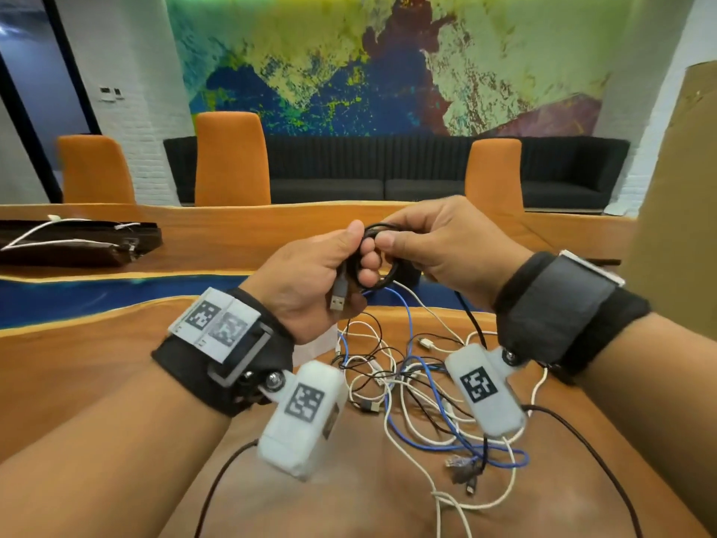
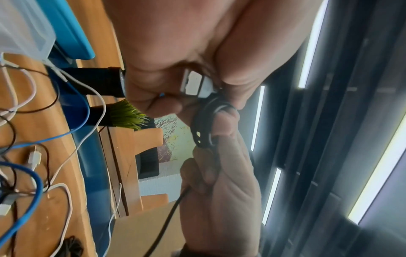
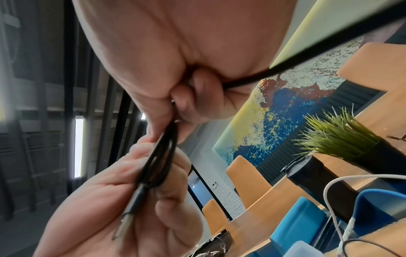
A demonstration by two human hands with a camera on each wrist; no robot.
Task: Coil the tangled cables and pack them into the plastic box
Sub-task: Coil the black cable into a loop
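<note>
— Winding the black cable into a small coil, we keep it raised above the bench, between both hands, so the loops stay free of the rest. Why do we hold it that way?

— Our left hand is closed around the finished loops, thumb pressing them against the curled fingers so they cannot spring open. The USB plug hangs below that hand; we judge it is the starting end, left sticking out so it stays easy to find.

— And the other one?

— Our right hand pinches the same cable beside the coil, thumb and forefinger clamped on it, feeding slack. From the right wrist view the loose length leaves the fist and runs off past the camera, so more is probably left to wind.

— Where is everything else?

— Below our hands the tangle of cables lies on the bench: white, blue and black ones crossing each other. The black one's tail drops toward it, so a knot could catch as we pull.

— And the plastic box?

— In the left wrist view the clear plastic box stands on the bench just beyond the tangle, close enough to drop the coil in. Whether anything is inside, we cannot tell. A potted plant stands nearby, and a dark pouch with white cords lies well apart to the left.
</note>
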